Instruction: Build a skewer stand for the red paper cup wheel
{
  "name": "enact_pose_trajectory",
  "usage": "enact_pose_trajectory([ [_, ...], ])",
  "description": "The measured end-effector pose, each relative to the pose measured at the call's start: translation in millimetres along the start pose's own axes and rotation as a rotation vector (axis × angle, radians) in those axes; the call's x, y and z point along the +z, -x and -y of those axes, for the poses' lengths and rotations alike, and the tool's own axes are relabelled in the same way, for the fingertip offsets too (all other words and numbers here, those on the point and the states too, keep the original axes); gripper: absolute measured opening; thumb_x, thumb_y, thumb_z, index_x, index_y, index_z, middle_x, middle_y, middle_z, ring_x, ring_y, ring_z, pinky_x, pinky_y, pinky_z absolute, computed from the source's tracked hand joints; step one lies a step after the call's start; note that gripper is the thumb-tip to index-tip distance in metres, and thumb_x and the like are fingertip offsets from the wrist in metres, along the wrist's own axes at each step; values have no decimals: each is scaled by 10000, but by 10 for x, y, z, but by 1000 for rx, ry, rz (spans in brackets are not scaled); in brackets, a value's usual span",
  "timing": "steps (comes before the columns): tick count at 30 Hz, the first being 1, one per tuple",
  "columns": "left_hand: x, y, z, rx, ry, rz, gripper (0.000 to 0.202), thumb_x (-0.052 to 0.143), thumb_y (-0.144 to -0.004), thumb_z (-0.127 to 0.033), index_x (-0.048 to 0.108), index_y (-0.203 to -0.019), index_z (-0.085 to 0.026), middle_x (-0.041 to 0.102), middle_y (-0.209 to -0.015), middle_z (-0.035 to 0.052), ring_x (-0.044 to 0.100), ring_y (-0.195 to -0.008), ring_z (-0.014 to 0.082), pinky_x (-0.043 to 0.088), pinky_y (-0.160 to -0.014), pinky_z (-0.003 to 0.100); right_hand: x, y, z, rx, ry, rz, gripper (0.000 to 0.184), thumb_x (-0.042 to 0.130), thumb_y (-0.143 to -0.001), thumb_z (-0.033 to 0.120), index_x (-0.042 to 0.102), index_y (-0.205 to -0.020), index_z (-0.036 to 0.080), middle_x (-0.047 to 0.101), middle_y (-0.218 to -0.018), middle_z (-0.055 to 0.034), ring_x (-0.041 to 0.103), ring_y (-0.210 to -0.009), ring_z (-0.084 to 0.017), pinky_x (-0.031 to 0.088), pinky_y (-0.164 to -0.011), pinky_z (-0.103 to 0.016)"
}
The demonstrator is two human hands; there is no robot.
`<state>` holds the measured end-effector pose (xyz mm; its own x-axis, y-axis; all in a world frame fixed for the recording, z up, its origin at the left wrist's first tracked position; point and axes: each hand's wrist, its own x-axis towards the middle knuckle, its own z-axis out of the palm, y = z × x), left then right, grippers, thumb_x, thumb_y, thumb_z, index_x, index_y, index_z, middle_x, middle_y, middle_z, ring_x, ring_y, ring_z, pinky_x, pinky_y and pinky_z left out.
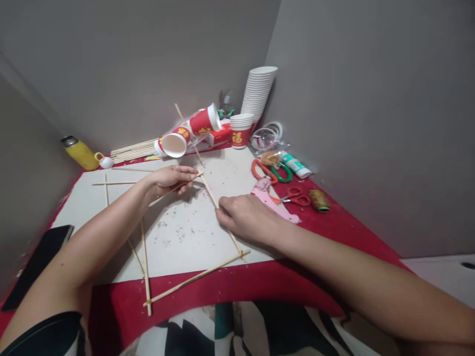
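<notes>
Thin wooden sticks form a four-sided frame over the white board (181,257). My left hand (172,180) is closed at its far corner, pinching the end of one stick where it meets the right-side stick (208,189). Around the middle of that right-side stick, my right hand (245,215) has its fingers closed. Small yellowish bindings join the near stick (200,278) to the side sticks at both near corners. Part of the far stick is hidden behind my left hand. Further sticks, some crossed (106,190), lie at the left under my forearm.
Paper cups (204,121) in plastic, a tall cup stack (258,94) and a stick bundle (135,151) stand or lie at the back. Right: scissors (297,196), a thread spool (319,201) and a pink tool (274,205). Left: a yellow bottle (82,153) and a black phone-like slab (39,264).
</notes>
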<state>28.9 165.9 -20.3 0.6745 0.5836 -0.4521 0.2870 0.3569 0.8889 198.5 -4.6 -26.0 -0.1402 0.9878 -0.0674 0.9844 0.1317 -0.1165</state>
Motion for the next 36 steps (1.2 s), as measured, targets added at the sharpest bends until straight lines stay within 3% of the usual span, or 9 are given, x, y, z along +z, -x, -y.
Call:
enact_pose_trajectory([
  [7, -41, -27, -48, 0, -5, 57, 180, 713, -764, -44, 653, -928, -88, 740, -800, 106, 612, -468, 101, 390, -364, 156, 1, -9, -29, -25, 2, 5, 308, 400, -961, 293, 675, -933, 157, 754, -898, -116, 680, -761, -224, 262, -592, -317],
  [14, 13, -30, -7, -17, 25, 25, 158, 706, -750, -32, 657, -883, -102, 699, -735, 64, 457, -388, 36, 257, -346, 141, 43, 0, -22, -26, 20, 2, 305, 417, -948, 286, 690, -896, 161, 747, -822, -116, 669, -709, -225, 268, -583, -316],
  [17, 18, -38, -6, -24, 33, 24, 187, 723, -723, -28, 653, -880, -103, 690, -726, 60, 439, -388, 35, 234, -346, 142, -55, 27, -117, -41, 11, -29, 314, 462, -939, 348, 697, -832, 169, 731, -775, -109, 645, -683, -224, 295, -588, -311],
  [20, 4, -45, -11, -19, 29, 38, 196, 740, -710, -39, 653, -871, -108, 694, -739, 70, 450, -402, 41, 241, -350, 148, -341, 63, -366, 36, -96, -192, 303, 507, -924, 372, 688, -780, 177, 689, -702, -71, 598, -643, -188, 346, -607, -295],
  [24, -26, -76, 7, -15, 23, 42, 169, 724, -726, -41, 655, -865, -109, 695, -763, 83, 443, -409, 37, 251, -357, 151, -734, 5, -888, 231, -279, -622, 174, 548, -858, 250, 674, -762, 178, 652, -670, -42, 574, -626, -174, 399, -619, -294],
  [26, -39, -95, 23, -13, 24, 35, 184, 725, -723, -40, 661, -880, -110, 696, -764, 80, 438, -407, 36, 250, -355, 151, -788, -98, -1160, 338, -278, -671, 147, 551, -838, 210, 684, -787, 170, 666, -694, -65, 590, -659, -193, 425, -646, -309],
  [32, -39, -73, 24, 8, 37, 60, 165, 731, -728, -53, 680, -868, -123, 704, -760, 84, 460, -414, 42, 267, -356, 150, -486, -434, -1691, 564, -156, -408, 182, 544, -813, 142, 716, -873, 153, 706, -804, -120, 638, -794, -249, 459, -725, -345],
  [36, -30, -44, 15, 30, 23, 57, 166, 730, -730, -60, 684, -878, -119, 699, -765, 84, 464, -409, 42, 263, -348, 144, -314, -533, -1813, 596, -298, -271, 144, 609, -828, 265, 674, -750, 162, 664, -667, -91, 605, -661, -204, 456, -650, -307],
])
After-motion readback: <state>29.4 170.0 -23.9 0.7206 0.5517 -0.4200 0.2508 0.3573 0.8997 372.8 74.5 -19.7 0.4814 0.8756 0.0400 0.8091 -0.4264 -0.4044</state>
